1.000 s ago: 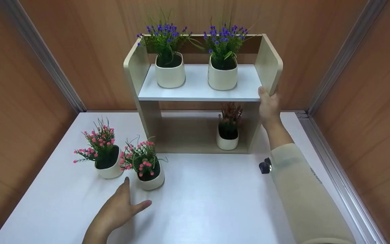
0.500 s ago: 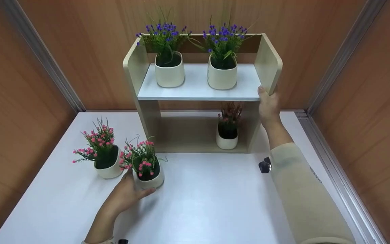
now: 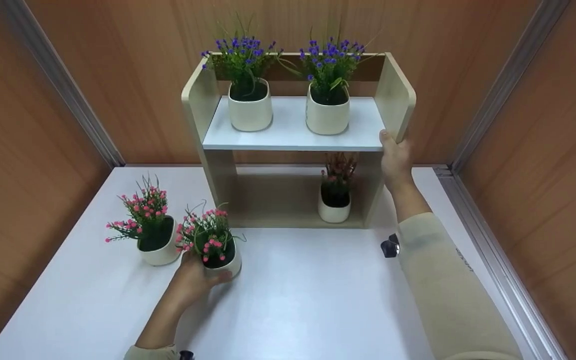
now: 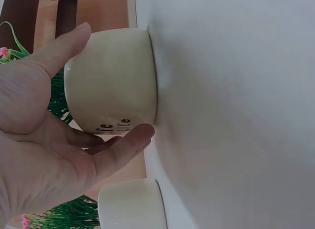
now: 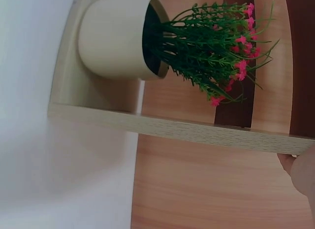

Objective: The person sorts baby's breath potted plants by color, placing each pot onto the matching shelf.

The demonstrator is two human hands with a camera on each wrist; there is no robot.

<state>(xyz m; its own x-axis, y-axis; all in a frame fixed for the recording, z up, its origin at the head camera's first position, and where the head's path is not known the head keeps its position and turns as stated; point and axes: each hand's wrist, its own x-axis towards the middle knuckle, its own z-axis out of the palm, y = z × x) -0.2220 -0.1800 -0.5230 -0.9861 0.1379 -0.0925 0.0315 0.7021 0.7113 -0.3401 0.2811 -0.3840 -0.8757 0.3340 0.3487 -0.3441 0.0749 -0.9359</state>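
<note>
Head view: shelf unit (image 3: 397, 97) on white table (image 3: 308, 300). Upper shelf (image 3: 289, 117) bears two white pots (image 3: 250, 114), purple flowers in each. Lower compartment (image 3: 273, 200) holds one shelved pot (image 3: 334, 212), reddish-pink flowers, toward its right side. On table, left of centre: outer pot (image 3: 159, 256) and near pot (image 3: 233, 266), both white, planted with pink flowers. Left hand (image 3: 190, 280) has fingers and thumb clamped round near pot. Right hand (image 3: 396, 159) grips the unit's right side. A second ago left hand was apart from near pot; pots keep their places.

Left wrist view: near pot rests on table between thumb and fingers, dark lettering on its wall. Outer pot near the fingers.

Right wrist view: shelved pot, green stems and pink blooms above its rim; right hand partly cut off at frame edge.
</note>
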